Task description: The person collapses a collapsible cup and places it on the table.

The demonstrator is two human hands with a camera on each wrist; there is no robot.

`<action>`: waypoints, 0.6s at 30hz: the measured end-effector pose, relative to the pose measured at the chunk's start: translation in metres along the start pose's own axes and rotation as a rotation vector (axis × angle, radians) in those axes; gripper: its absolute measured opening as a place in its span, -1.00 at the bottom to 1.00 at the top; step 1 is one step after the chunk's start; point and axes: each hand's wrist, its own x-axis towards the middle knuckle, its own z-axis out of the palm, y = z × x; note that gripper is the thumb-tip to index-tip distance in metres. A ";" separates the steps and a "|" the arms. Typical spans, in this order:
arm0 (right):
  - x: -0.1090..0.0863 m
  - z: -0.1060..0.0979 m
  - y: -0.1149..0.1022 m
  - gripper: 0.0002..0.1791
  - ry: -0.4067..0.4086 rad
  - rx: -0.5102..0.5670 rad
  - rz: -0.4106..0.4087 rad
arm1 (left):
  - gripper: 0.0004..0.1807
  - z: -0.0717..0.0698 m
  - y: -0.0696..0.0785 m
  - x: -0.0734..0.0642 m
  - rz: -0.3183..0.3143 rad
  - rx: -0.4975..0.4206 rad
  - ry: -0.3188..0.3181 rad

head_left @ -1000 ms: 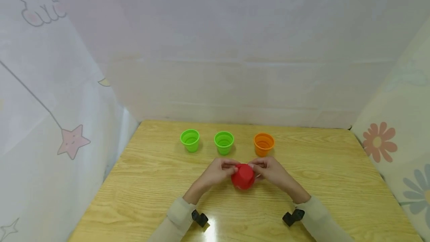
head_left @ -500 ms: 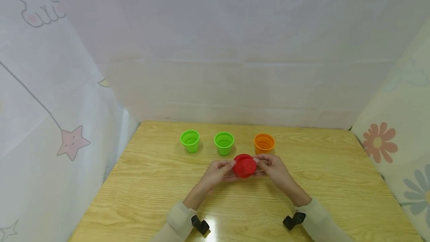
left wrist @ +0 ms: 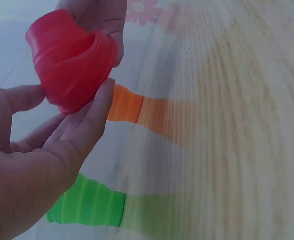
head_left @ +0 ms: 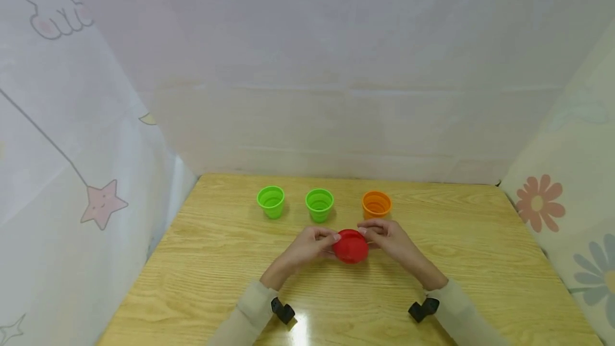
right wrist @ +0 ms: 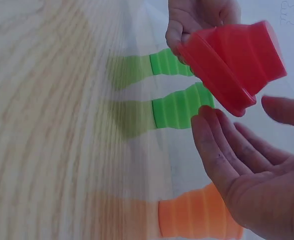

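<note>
A red collapsible cup [head_left: 351,248], its wall partly folded in, is held tilted above the table. My left hand [head_left: 307,247] grips its left side; in the left wrist view the thumb and fingers [left wrist: 99,107] pinch the wall. My right hand [head_left: 390,238] is at the cup's right side. In the right wrist view its fingers and thumb are spread near the red rim [right wrist: 241,106], with a small gap. Beyond the hands stand a green cup [head_left: 271,203], a second green cup [head_left: 319,205] and an orange cup [head_left: 377,204], upright in a row.
The wood-grain table [head_left: 202,271] has its far edge against a pale curtain [head_left: 307,95]. Printed curtains hang on both sides. A small black camera [head_left: 282,311] sits on the left wrist, another black camera [head_left: 424,309] on the right.
The red cup rose away from me, then came slightly back and tilted, so its base shows less distinctly. The right hand's fingers have loosened from it. The other cups have stayed in place.
</note>
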 end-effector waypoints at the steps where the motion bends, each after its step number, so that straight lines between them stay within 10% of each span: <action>1: 0.001 0.000 0.000 -0.40 -0.017 -0.018 -0.010 | -0.64 0.000 0.001 0.001 -0.003 0.023 -0.020; 18: 0.002 0.005 -0.002 -0.65 -0.052 -0.153 -0.068 | -0.65 0.001 0.009 0.008 -0.002 0.180 -0.068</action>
